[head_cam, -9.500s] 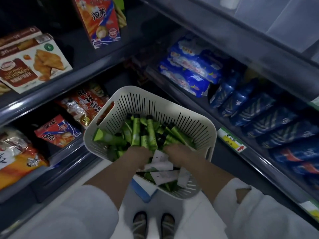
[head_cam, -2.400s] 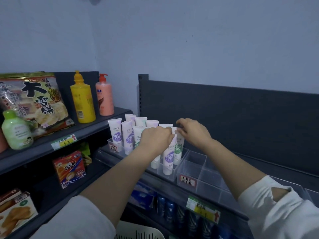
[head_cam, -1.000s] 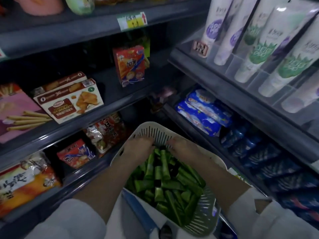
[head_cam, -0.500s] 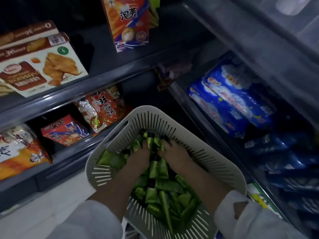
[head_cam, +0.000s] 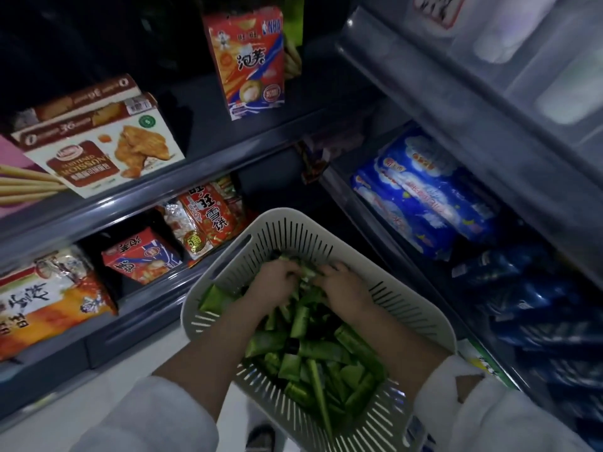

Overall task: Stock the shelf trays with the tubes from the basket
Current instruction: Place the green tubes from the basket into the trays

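Observation:
A white slotted basket sits low in front of me, full of green tubes with black caps. Both hands are inside it at its far end. My left hand has its fingers curled around a bunch of green tubes. My right hand lies right beside it, fingers closed on tubes from the same bunch. The clear shelf trays are at the top right, seen from below, with pale tube ends blurred inside them.
Snack boxes and an orange upright box stand on the left shelves, with snack bags below. Blue packs and blue bottles fill the right shelves. A shelf edge juts out above the basket.
The hands came down from the white tubes in the trays into the basket. Over the last second they have pushed in among the green tubes and their fingers have closed on a bunch.

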